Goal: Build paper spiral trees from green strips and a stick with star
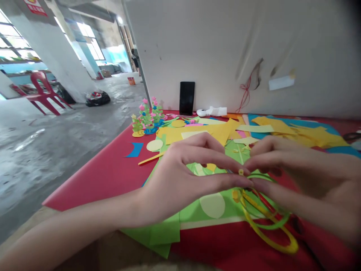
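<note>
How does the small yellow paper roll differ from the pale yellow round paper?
Shape: the small yellow paper roll is curled, the pale yellow round paper flat.
Size: the roll is far smaller than the round paper.
Place: the roll is pinched by the left hand; the round paper lies on green paper.
Both are yellowish.
</note>
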Tool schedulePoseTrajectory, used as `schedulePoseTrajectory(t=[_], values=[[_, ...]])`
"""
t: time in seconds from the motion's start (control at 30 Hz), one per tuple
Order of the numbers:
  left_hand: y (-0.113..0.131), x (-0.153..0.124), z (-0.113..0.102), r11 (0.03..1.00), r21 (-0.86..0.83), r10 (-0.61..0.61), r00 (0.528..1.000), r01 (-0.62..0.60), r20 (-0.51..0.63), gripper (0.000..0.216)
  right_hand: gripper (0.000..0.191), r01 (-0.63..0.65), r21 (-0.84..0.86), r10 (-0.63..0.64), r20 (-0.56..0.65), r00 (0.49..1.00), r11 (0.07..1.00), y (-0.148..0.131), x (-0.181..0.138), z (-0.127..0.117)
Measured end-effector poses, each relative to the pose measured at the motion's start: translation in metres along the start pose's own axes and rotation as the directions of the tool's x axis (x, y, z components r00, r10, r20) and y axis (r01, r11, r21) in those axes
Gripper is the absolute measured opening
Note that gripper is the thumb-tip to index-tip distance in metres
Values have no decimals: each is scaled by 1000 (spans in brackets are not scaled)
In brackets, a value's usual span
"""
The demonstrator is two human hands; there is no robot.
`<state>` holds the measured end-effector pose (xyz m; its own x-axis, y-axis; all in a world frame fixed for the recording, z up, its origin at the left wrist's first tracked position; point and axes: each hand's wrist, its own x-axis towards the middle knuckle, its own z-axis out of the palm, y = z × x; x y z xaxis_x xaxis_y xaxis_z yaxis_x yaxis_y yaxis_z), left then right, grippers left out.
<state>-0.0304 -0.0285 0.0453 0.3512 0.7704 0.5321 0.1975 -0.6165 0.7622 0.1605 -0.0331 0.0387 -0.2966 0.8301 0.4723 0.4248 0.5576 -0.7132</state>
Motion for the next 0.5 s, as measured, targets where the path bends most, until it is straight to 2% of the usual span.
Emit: schedulePoseTrajectory(t=[0.1, 0.3, 0.43, 0.5], values=[[-3, 2, 2, 1000, 7, -27, 999, 27, 34, 8, 15, 93, -88, -86, 71, 994, 992, 1, 0, -2], [-7, 2, 4, 998, -10, -61, 995, 62, 72, 8, 3, -25, -3, 25, 140, 990, 1000, 2, -1, -3], [-5, 3, 1, 998, -27, -62, 997, 63, 43, 19, 1, -8, -35, 13, 148, 989, 999, 4, 1, -3], [-2, 4, -2, 994, -42, -95, 994, 98, 58, 12, 2, 5, -69, 5, 146, 989, 998, 5, 2, -4]])
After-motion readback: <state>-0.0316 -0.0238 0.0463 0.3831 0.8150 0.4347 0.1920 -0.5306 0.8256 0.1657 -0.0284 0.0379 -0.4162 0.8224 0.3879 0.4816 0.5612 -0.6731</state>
